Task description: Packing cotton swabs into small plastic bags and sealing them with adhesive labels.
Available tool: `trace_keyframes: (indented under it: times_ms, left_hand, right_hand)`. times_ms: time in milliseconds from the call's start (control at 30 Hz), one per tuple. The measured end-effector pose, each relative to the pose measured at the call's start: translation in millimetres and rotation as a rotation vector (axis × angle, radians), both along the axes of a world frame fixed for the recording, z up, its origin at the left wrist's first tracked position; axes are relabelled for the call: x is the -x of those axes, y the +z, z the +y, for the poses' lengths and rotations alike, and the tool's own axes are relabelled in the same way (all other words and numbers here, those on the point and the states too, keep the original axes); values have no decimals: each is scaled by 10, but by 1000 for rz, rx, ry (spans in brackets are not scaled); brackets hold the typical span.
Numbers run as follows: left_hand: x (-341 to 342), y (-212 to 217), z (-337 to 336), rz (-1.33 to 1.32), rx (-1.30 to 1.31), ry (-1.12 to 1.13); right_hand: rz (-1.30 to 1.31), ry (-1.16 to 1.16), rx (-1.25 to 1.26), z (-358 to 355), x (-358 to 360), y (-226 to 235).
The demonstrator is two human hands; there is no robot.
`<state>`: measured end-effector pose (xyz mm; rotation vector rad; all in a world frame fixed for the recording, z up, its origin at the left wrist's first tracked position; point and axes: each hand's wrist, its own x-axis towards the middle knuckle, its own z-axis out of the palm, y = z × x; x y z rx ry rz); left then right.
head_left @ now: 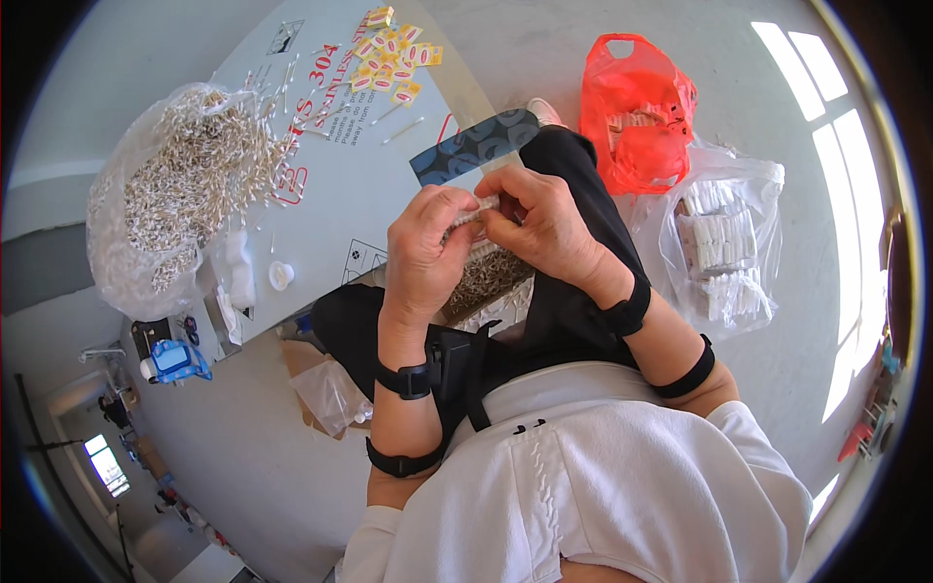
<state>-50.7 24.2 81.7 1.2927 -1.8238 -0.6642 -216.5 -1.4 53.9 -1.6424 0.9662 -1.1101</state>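
Observation:
My left hand [420, 243] and my right hand [546, 225] meet above my lap, fingers bent and pinched together. Between their fingertips is a bundle of cotton swabs [474, 212], partly hidden by the fingers. Directly beneath, a box of loose cotton swabs [491, 280] rests between my legs, with its far part covered by my hands. To the left, a big clear plastic bag [117, 209] lies open on the table [321, 209], heaped with loose cotton swabs [209, 160]. A few single swabs lie scattered beside the heap.
Small yellow and white packets [389, 60] are spread at the table's far side. A small white cup [281, 276] sits near its front edge. On the right are a red plastic bag [641, 87] and a clear bag [768, 209] of white bundles. A cardboard box [301, 374] stands below the table.

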Motion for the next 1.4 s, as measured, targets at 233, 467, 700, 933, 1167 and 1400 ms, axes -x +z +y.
trace_keyframes:
  times_ms: [233, 467, 700, 933, 1167, 1400]
  left_hand:
    - [-5, -40, -3, 33, -55, -3]
    - [3, -39, -30, 22, -73, -19]
    - [16, -39, -47, 72, -45, -20]
    - [-7, -91, -7, 297, -172, 111]
    - [-23, -45, 73, 369, -105, 71]
    - [31, 96, 59, 76, 81, 58]
  right_hand:
    - [11, 32, 47, -5, 2, -42]
    - [50, 31, 133, 19, -41, -72]
    - [59, -78, 224, 45, -104, -101]
    - [-92, 53, -16, 2, -7, 20]
    - [-104, 158, -150, -4, 92, 24]
    - [-206, 161, -121, 8, 107, 48]
